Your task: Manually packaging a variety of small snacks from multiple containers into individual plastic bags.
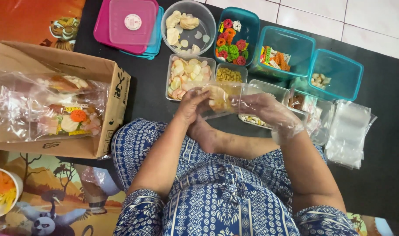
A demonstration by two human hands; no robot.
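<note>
Black mat over white tiled floor, with a cartoon-print sheet at the side.

Left hand: bare, fingers closed on the edge of a clear plastic bag holding pale crackers.
Right hand: in a thin plastic glove, closed on the same bag's other side. Bag held above the person's lap, just in front of the containers.
Clear tubs and teal tubs: assorted coloured crackers.
Pink lids: stacked.
Cardboard box: filled packets.
Stack of empty bags: near the right hand.
</note>
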